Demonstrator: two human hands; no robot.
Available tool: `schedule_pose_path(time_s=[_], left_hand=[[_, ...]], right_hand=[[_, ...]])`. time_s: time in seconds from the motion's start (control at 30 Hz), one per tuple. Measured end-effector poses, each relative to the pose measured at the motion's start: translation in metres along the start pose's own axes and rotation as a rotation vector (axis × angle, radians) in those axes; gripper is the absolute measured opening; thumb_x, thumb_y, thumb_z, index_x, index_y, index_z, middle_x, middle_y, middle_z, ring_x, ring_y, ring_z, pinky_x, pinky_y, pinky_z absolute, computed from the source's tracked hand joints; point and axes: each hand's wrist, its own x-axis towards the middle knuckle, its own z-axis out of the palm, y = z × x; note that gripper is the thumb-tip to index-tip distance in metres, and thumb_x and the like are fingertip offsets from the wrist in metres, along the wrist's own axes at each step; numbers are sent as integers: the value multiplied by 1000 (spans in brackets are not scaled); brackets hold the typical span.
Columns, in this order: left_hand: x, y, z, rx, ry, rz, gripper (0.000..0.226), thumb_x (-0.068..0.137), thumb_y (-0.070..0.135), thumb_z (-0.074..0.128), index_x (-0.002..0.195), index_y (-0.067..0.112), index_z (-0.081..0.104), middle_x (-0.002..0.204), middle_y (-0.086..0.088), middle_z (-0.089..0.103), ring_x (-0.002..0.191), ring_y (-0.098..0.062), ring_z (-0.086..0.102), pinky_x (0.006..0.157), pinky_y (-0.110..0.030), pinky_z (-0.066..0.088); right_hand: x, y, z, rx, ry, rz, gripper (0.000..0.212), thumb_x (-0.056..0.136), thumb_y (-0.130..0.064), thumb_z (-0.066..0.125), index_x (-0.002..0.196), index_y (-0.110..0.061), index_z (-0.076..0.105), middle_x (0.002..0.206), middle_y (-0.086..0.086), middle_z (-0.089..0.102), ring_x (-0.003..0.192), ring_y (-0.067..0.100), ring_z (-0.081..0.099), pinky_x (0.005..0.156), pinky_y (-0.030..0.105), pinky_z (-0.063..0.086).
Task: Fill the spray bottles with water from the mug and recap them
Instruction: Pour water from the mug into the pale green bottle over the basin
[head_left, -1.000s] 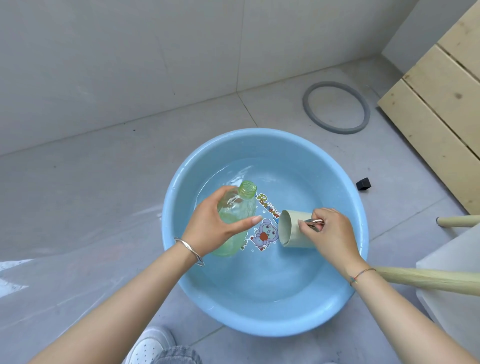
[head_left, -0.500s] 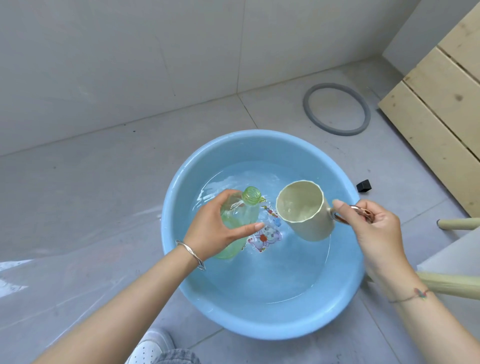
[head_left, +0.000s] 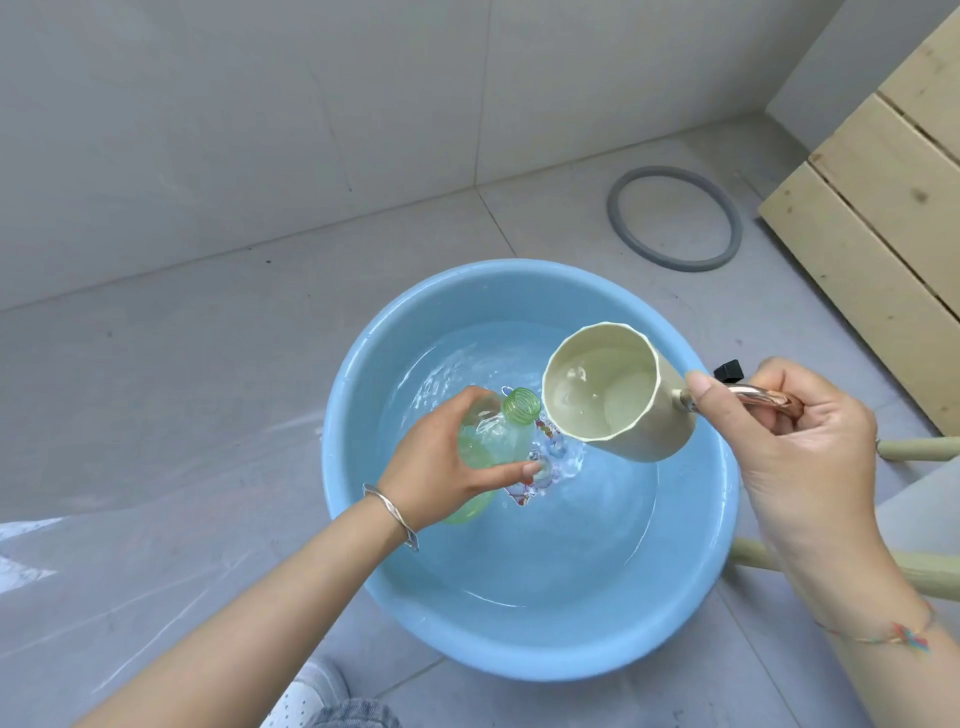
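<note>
A clear green spray bottle (head_left: 493, 436), uncapped, is held tilted over the blue basin (head_left: 353, 364) by my left hand (head_left: 441, 467), its threaded neck pointing up and right. My right hand (head_left: 800, 447) grips the copper handle of a cream mug (head_left: 613, 395) holding water. The mug is tilted with its mouth toward me, its lower rim just right of the bottle's neck. Water drips from the mug into the basin below. No spray cap is in view.
The basin holds water and stands on a grey tiled floor. A grey rubber ring (head_left: 675, 218) lies behind it, a small black object (head_left: 729, 371) at its right rim. Wooden slats (head_left: 883, 208) rise at the right; pale wooden poles (head_left: 919, 449) cross at the lower right.
My right hand lifted the mug out of the basin's water and brought it up next to the bottle's neck. The left hand kept the bottle nearly in place.
</note>
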Motion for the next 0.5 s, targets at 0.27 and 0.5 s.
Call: schedule_pose_path(time_s=[0.27, 0.5], left_hand=[[1, 2, -1, 38, -3, -3, 64, 61, 61, 78, 113, 33, 53, 108, 25, 58, 105, 1, 54, 93, -24, 43], [0, 1, -1, 66, -13, -8, 70, 59, 67, 77, 116, 33, 52, 106, 28, 56, 107, -4, 56, 93, -28, 45]], right_hand=[[-4, -10, 4, -166, 17, -197, 42, 72, -25, 73, 57, -8, 38, 52, -9, 33, 48, 3, 32, 47, 11, 24], [-3, -12, 3, -223, 5, -280, 43, 75, -22, 73, 56, -16, 35, 57, -8, 35, 52, 2, 35, 50, 10, 26]])
